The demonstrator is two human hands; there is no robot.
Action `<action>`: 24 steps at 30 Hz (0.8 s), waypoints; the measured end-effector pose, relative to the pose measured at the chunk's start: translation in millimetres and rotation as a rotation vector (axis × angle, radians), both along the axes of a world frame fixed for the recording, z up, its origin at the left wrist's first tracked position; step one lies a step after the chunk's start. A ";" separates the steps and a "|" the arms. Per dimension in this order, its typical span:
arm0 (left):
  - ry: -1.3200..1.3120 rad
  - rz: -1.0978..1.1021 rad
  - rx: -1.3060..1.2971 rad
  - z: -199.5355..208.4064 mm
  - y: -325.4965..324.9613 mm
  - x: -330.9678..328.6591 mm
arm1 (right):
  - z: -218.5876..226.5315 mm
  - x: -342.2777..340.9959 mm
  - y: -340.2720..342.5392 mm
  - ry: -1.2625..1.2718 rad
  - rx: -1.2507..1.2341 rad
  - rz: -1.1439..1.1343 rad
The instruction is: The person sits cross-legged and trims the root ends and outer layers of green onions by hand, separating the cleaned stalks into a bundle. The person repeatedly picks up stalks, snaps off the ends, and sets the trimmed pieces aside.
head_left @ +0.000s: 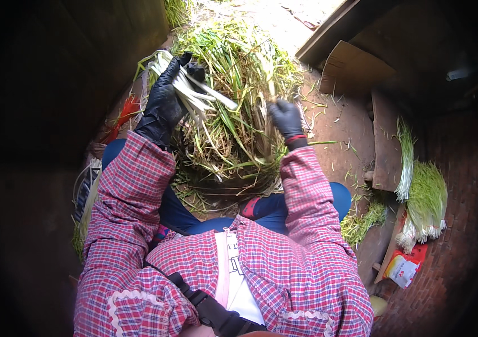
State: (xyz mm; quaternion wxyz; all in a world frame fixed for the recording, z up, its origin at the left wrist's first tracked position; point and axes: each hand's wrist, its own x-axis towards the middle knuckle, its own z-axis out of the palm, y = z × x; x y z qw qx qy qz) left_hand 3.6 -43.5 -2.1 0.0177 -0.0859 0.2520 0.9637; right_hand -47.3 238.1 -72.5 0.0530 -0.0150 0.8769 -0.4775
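My left hand (167,101), in a black glove, is closed round a loose bunch of white-stemmed greens (191,92). They look like scallions or young garlic, and their pale ends point to the right. My right hand (286,119), also gloved in black, is a closed fist over the right side of a heap of leafy greens (233,62). A pale stalk (272,87), slightly blurred, rises from that fist. The heap mixes fresh green leaves with dry brown strands and lies in front of my bent legs.
Bundled greens (427,196) with white roots lie at the right, beside a red and white packet (404,267). Cardboard (354,67) leans at the far right. Red strands (126,115) lie left of the heap. Leaf scraps (365,222) litter the floor near my right knee.
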 end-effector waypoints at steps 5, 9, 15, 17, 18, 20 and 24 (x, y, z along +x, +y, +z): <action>-0.039 -0.030 0.026 -8.6 3.5 1.7 | 61.1 26.6 21.9 0.455 -0.647 0.001; -0.032 -0.110 -0.003 -9.1 13.9 5.1 | 74.5 57.6 6.5 -0.187 -0.646 0.278; -0.104 -0.163 -0.194 1.8 32.0 12.3 | 37.8 76.5 -8.8 -0.301 -0.590 0.342; -0.156 -0.183 -0.292 2.3 38.2 13.9 | 19.8 81.0 -9.6 -0.208 -0.608 0.362; -0.176 -0.136 -0.347 1.9 41.0 14.5 | 12.5 86.4 -9.7 -0.153 -0.709 0.328; -0.085 -0.136 -0.490 -1.8 45.9 15.4 | 2.6 93.1 -10.9 -0.126 -0.614 0.347; -0.007 -0.149 -0.736 -16.5 53.3 14.5 | 7.0 96.2 -14.3 0.017 -0.093 0.518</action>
